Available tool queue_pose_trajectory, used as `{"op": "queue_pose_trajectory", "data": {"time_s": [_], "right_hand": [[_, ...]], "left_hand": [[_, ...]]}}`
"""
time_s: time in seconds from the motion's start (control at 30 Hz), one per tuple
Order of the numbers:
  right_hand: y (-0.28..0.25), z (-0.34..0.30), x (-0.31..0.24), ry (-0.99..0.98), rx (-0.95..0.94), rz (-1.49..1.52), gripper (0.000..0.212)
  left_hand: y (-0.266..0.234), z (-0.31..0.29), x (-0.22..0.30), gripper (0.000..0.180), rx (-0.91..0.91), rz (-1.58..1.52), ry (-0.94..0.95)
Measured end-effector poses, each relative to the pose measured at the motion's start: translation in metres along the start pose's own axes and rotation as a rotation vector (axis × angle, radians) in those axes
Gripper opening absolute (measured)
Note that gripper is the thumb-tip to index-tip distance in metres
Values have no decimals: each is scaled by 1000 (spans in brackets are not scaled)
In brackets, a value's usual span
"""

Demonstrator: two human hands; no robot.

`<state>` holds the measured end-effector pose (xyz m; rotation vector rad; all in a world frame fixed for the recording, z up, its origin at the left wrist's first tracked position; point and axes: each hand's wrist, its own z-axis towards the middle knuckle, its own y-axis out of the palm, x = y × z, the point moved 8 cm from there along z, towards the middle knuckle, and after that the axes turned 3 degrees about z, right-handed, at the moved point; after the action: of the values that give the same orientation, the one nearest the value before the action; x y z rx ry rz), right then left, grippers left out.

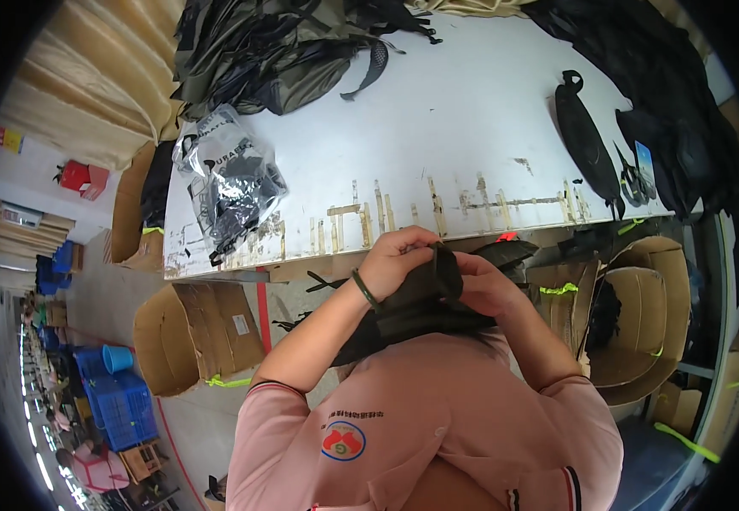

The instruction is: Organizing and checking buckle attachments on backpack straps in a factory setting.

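Observation:
Just off the near edge of the white table [438,119], a black fabric article [408,322], perhaps a bag, lies across my lap. My left hand [399,260], with a dark bangle [364,290] at the wrist, has its fingers closed on a raised fold of this fabric. From the other side my right hand [487,285] pinches the same fold, fingers bent. Some fingertips are hidden behind the cloth. A further dark flap [506,253] with a small red spot shows beyond my right hand.
Dark fabric bags [267,55] are heaped at the far left, above a clear plastic bag [233,179] of black parts. On the right lie a long black padded piece [587,140], scissors [635,189] and black cloth [684,111]. Cardboard boxes [203,334] flank me.

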<state>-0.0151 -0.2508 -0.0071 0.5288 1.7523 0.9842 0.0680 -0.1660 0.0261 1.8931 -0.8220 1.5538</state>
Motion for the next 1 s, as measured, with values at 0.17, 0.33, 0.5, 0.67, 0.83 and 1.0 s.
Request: {"op": "queue_pose_trajectory", "data": {"time_s": [0.17, 0.33, 0.5, 0.67, 0.83, 1.0], "right_hand": [[15, -4, 4, -25, -69, 125, 27], [21, -4, 4, -66, -85, 153, 25], [20, -4, -3, -121, 98, 156, 15], [-26, -17, -16, -140, 417, -658, 15], [-26, -50, -78, -798, 601, -1224, 23], [-60, -83, -73, 39, 393, -776, 14]], "left_hand": [[8, 1, 7, 20, -54, 2, 104], [5, 0, 12, 23, -5, 81, 147], [-2, 1, 16, 23, 58, 139, 224], [2, -5, 11, 17, -71, 17, -31], [1, -1, -13, 22, -6, 237, -166], [-35, -8, -26, 14, 209, 34, -135]]}}
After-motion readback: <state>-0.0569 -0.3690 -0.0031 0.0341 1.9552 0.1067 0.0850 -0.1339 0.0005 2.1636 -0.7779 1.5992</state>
